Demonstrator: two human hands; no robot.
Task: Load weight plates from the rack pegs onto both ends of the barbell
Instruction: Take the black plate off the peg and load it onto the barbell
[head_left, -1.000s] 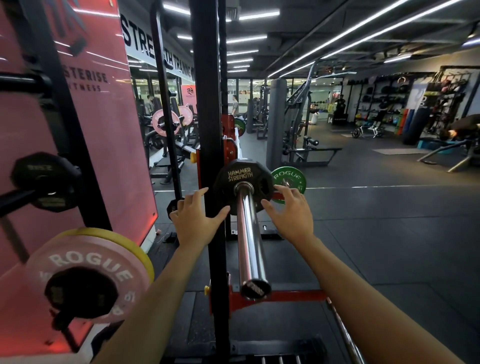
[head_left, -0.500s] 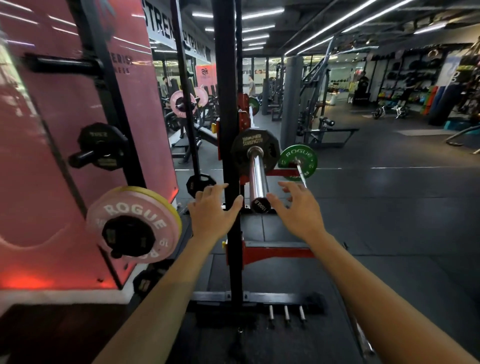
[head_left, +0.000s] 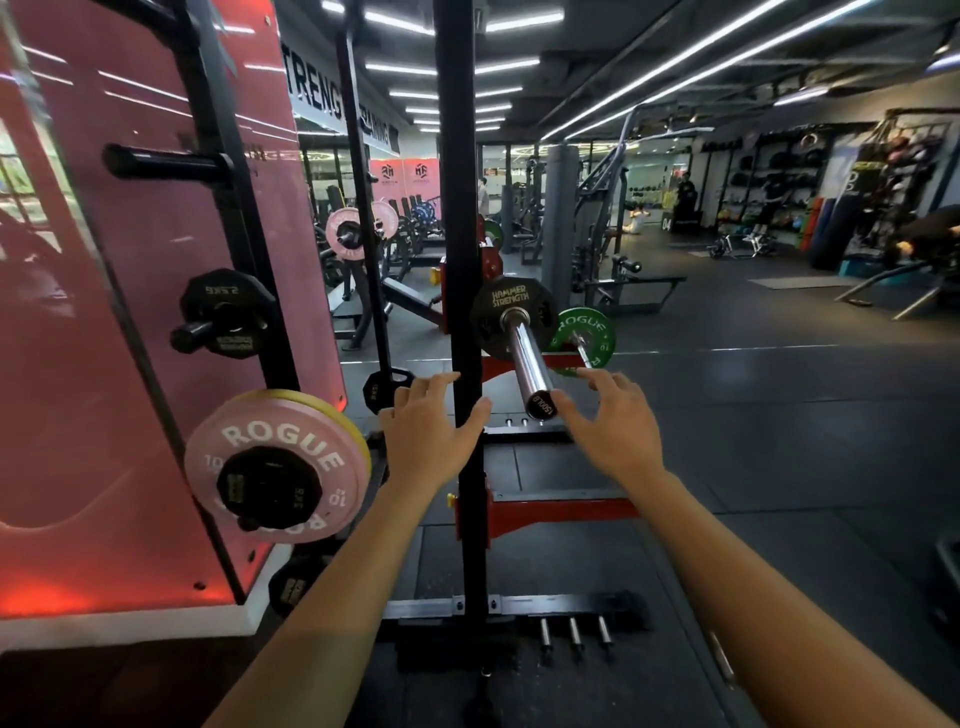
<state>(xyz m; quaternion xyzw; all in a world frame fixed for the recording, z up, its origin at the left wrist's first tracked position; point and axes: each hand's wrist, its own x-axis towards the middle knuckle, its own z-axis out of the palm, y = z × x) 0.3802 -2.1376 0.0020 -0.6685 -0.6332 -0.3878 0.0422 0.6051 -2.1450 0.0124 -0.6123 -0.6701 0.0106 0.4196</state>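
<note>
The barbell sleeve (head_left: 530, 364) points toward me in the head view, with a black Hammer Strength plate (head_left: 506, 304) seated at its far end. My left hand (head_left: 428, 431) hovers left of the sleeve tip, fingers spread, partly crossed by the black rack upright (head_left: 462, 208). My right hand (head_left: 615, 428) is just right of the sleeve tip, fingers apart and holding nothing. On the rack pegs at left hang a pink Rogue plate (head_left: 283, 441) with a small black plate (head_left: 270, 488) in front of it, and above them a small black plate (head_left: 228, 312).
A green Rogue plate (head_left: 584, 338) sits on another bar behind the sleeve. A bare peg (head_left: 166, 163) sticks out high on the left. Red rack arms (head_left: 561, 512) cross low in front of me. Benches, machines and people stand far back on the dark rubber floor.
Both hands have drawn back from the black plate along the sleeve to its near tip. My view has pulled back and turned left, showing more of the rack pegs.
</note>
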